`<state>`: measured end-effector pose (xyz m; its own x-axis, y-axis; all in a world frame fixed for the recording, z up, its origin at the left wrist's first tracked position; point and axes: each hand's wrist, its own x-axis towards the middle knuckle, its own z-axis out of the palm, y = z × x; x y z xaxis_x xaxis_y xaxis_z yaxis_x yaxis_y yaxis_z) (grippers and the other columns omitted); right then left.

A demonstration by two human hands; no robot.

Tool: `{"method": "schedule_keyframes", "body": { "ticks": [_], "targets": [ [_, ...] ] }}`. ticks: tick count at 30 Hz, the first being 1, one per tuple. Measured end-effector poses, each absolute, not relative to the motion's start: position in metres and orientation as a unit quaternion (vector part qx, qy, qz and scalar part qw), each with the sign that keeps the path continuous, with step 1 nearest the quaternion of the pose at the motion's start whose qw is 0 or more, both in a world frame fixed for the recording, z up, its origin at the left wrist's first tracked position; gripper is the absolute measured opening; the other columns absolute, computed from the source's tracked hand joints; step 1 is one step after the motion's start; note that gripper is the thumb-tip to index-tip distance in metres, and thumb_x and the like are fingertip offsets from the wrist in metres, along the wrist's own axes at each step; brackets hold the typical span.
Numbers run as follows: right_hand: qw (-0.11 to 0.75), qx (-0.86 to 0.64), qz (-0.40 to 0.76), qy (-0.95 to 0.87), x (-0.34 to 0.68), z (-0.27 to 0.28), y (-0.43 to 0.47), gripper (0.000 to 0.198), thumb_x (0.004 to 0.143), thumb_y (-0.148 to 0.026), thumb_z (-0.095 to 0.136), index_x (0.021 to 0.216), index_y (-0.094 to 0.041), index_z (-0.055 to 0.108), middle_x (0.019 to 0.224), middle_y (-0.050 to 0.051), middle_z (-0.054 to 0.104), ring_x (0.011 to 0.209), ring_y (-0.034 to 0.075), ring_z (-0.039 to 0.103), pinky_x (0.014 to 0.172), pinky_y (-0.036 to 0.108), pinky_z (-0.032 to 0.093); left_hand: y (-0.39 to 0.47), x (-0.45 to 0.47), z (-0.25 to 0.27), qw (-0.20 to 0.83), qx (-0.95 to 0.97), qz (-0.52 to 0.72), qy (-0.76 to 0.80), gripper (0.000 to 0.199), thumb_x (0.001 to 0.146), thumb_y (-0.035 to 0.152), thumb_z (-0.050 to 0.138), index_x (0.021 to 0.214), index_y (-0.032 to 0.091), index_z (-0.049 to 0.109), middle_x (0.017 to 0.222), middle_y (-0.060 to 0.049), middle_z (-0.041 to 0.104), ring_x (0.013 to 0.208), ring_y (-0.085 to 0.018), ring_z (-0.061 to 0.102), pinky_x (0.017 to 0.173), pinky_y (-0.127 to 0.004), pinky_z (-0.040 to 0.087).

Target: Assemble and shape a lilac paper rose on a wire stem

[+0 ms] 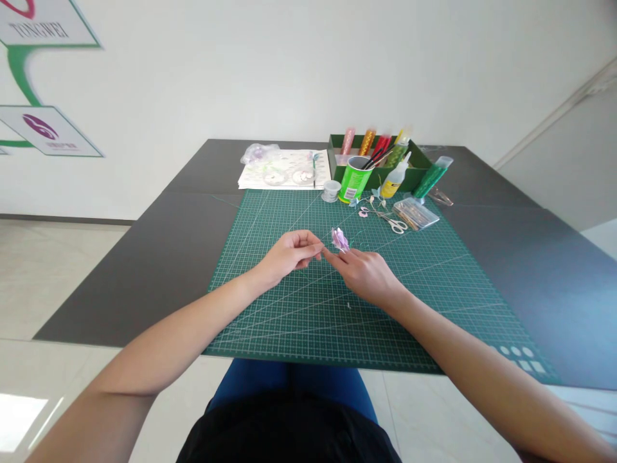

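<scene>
Over the green cutting mat (pixel 289 321), my right hand (pixel 369 273) holds a small pale purple flower (pixel 340 239) between its fingers, petals facing up and away from me. My left hand (pixel 296 254) is closed in a pinch just to the left of it. Its fingertips meet my right index fingertip, and whatever they pinch is too small to make out. A tiny pale scrap (pixel 349 305) lies on the mat below my right hand.
Behind my hands are white-handled scissors (pixel 398 226), a clear case (pixel 417 213), a glue bottle (pixel 395 179), a green can (pixel 354 181) with brushes and a small round tub (pixel 331 191). Farther back stand a dark green box (pixel 409 177) holding glitter tubes and white sheets (pixel 250 178).
</scene>
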<state>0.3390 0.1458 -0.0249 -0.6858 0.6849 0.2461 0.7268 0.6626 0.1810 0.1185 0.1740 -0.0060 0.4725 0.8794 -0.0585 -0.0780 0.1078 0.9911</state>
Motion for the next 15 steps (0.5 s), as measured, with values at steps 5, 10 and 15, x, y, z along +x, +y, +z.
{"method": "schedule_keyframes", "body": {
  "ticks": [5, 10, 15],
  "targets": [
    [0.093, -0.352, -0.081, -0.928, 0.338, -0.027, 0.143, 0.060, 0.094, 0.002, 0.046, 0.148, -0.015, 0.066, 0.076, 0.006, 0.072, 0.064, 0.016, 0.061, 0.051, 0.030, 0.028, 0.172, 0.116, -0.005, 0.422, 0.716, 0.393, 0.393, 0.015, 0.094, 0.027, 0.066, 0.082, 0.019, 0.064, 0.074, -0.001, 0.064, 0.063, -0.013, 0.052, 0.060, -0.028, 0.040],
    [0.175, -0.299, 0.039, -0.937, 0.341, -0.026, 0.141, 0.052, 0.098, -0.004, 0.043, 0.144, -0.012, 0.068, 0.083, 0.008, 0.078, 0.067, 0.016, 0.066, 0.055, 0.026, 0.038, 0.173, 0.114, -0.006, 0.294, 0.784, 0.371, 0.401, 0.014, 0.096, 0.018, 0.061, 0.082, 0.020, 0.060, 0.077, -0.001, 0.065, 0.067, -0.016, 0.055, 0.066, -0.031, 0.039],
    [0.294, -0.287, 0.217, -0.886, 0.345, -0.009, 0.139, 0.039, 0.108, -0.018, 0.047, 0.137, -0.016, 0.072, 0.070, 0.001, 0.072, 0.053, 0.011, 0.059, 0.054, 0.025, 0.043, 0.174, 0.113, -0.009, 0.277, 0.807, 0.349, 0.387, 0.016, 0.096, 0.017, 0.060, 0.081, 0.020, 0.058, 0.076, 0.000, 0.064, 0.068, -0.016, 0.055, 0.067, -0.030, 0.038]
  ]
}}
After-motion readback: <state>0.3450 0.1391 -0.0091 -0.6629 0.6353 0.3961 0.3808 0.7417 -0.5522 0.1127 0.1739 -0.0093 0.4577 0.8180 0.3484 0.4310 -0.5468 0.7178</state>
